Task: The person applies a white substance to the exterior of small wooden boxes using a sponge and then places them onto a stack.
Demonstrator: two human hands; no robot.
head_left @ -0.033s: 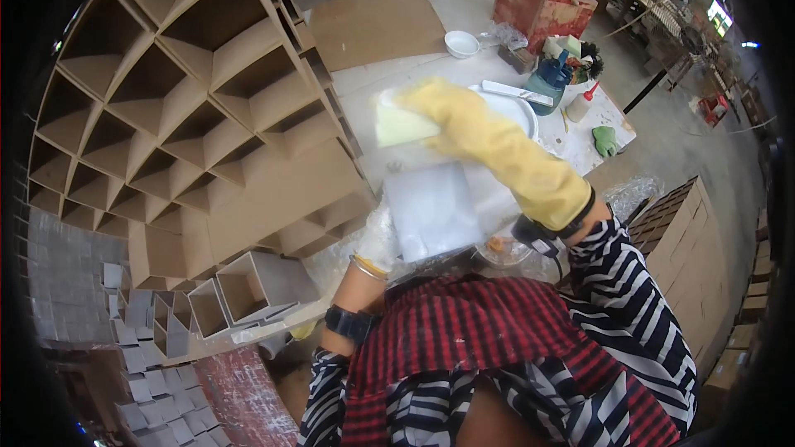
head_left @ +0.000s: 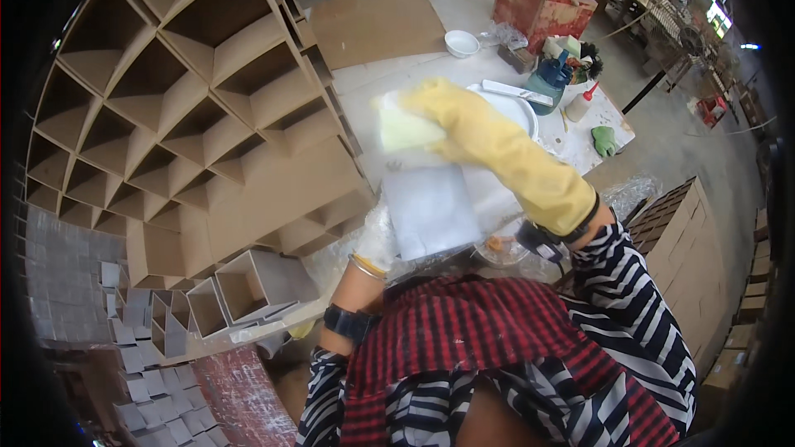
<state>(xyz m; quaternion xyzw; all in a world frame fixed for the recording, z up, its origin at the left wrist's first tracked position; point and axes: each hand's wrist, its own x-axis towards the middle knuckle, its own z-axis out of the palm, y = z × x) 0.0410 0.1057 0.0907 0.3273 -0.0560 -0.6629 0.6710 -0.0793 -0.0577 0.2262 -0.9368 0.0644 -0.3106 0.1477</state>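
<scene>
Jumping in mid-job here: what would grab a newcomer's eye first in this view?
The right hand, in a long yellow glove, presses a pale sponge at the top of a grey square box that the left hand steadies from below. At left stands a big rack of diamond-shaped cardboard cells.

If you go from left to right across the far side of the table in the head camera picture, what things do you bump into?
Brown cardboard sheet → small white bowl → red wooden box → teal container → small white bottle with a red tip → green glove.
</scene>
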